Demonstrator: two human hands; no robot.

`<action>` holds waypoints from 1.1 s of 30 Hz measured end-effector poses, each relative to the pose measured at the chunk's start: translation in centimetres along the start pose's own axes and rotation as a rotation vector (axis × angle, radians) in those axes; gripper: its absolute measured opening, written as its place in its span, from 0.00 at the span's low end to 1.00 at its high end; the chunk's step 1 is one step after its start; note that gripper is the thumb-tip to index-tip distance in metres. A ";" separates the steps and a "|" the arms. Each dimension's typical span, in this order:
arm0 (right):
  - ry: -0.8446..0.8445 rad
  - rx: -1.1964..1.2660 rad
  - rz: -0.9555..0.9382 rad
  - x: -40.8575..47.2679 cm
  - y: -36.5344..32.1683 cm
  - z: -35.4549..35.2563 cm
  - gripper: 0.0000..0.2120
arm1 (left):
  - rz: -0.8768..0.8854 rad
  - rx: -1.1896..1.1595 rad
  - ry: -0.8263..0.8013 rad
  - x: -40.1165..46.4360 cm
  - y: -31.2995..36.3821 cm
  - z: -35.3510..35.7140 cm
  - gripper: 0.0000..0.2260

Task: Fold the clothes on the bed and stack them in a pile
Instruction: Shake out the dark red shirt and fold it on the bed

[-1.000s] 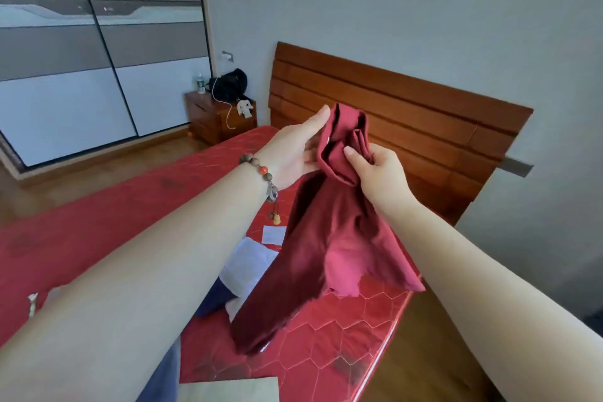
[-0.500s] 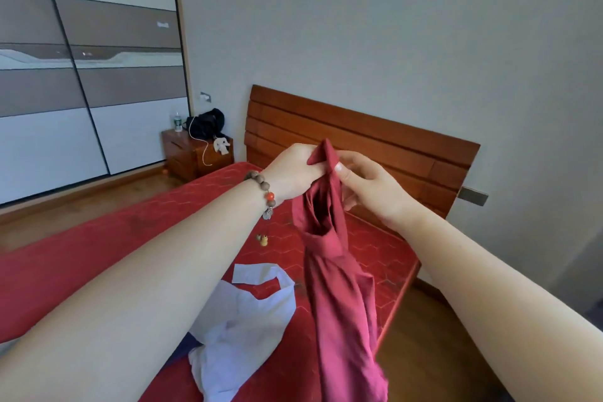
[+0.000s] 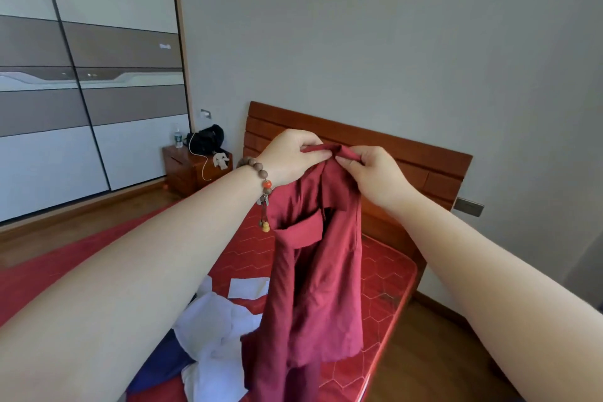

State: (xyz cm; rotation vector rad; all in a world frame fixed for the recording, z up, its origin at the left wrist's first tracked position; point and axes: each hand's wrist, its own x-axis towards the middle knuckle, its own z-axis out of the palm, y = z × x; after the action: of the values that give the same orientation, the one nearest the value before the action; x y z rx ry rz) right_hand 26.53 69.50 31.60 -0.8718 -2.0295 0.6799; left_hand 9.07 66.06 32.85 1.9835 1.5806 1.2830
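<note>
A dark red garment (image 3: 321, 277) hangs in the air above the bed (image 3: 388, 274), held by its top edge. My left hand (image 3: 290, 158), with a bead bracelet on the wrist, pinches that edge on the left. My right hand (image 3: 375, 174) pinches it right beside the left hand. The cloth falls in loose folds, and a collar or band shows partway down. Below it, on the red mattress, lies a crumpled white garment (image 3: 213, 333) over a dark blue one (image 3: 163, 365).
A wooden headboard (image 3: 408, 157) stands behind my hands. A wooden nightstand (image 3: 192, 170) with a black bag and a bottle sits at the left of the bed. Sliding wardrobe doors (image 3: 81, 91) fill the left wall. Wood floor runs along the bed's right side.
The red garment has opened out from a narrow bunched strip and hangs wider. Both hands now grip its top edge side by side. The view has tilted up a little.
</note>
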 end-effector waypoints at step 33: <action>0.131 0.282 0.237 -2.6 5.5 -14.3 0.11 | -0.312 -0.666 -0.154 2.4 0.0 3.4 0.07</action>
State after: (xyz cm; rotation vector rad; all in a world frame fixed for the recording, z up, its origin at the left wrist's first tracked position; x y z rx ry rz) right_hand 41.47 73.09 34.10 -0.9683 -1.6795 0.9872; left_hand 11.68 69.21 32.05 1.3297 1.1263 1.2718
